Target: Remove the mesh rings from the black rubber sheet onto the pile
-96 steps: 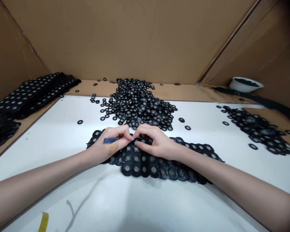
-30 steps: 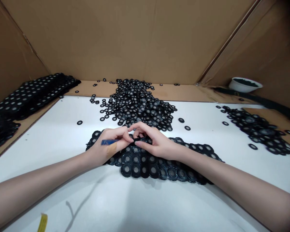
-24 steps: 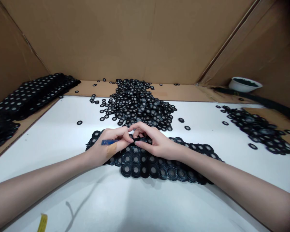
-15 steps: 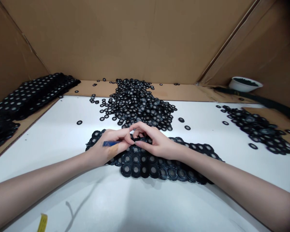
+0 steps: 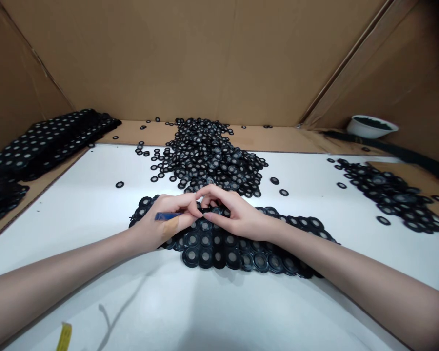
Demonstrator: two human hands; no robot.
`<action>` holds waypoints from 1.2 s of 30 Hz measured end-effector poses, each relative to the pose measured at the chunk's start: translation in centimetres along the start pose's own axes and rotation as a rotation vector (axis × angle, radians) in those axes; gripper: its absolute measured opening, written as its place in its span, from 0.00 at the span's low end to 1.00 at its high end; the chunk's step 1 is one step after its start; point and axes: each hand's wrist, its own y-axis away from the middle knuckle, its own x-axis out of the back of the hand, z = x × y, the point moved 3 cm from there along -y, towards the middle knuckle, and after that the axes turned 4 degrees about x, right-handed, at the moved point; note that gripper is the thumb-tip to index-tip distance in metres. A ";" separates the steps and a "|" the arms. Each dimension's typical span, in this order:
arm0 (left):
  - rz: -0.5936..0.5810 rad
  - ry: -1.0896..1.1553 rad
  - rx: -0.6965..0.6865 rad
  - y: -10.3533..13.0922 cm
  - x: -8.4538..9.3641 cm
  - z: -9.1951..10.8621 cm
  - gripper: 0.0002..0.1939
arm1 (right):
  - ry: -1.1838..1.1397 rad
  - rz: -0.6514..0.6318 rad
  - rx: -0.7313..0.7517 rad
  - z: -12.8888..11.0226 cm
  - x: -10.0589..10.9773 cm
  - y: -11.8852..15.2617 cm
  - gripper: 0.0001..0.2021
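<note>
Sheet of black discs [image 5: 218, 242] lies on the white table [image 5: 142, 302], my left hand [image 5: 171, 205] over it clutching a blue tool [image 5: 165, 216], can't tell if right hand [image 5: 241, 217] grips anything, so overeager tugging might rip it.

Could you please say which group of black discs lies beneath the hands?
The central flat sheet; the heap lies beyond the left hand and right hand, stacked sheets far left, another cluster far right.

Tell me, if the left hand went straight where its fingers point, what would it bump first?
Most likely the right hand: the left hand points at it, with hardly any gap showing. Depth there is hard to judge.
</note>
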 end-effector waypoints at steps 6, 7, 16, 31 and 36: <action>-0.078 -0.061 -0.057 -0.1 -0.2 0.2 0.10 | -0.006 0.000 0.010 0.2 -0.1 0.1 0.14; -0.097 -0.075 -0.070 -0.2 -0.2 0.3 0.10 | -0.007 0.002 0.009 0.2 -0.1 0.1 0.14; -0.082 -0.037 -0.077 -0.1 -0.1 0.4 0.09 | 0.007 0.016 0.031 -0.1 0.0 -0.2 0.12; -0.122 -0.109 -0.097 -0.2 -0.1 0.4 0.07 | 0.024 0.015 0.025 0.1 0.0 -0.1 0.10; -0.132 -0.107 -0.103 -0.3 -0.2 0.5 0.07 | 0.031 0.016 0.031 0.1 0.0 -0.1 0.09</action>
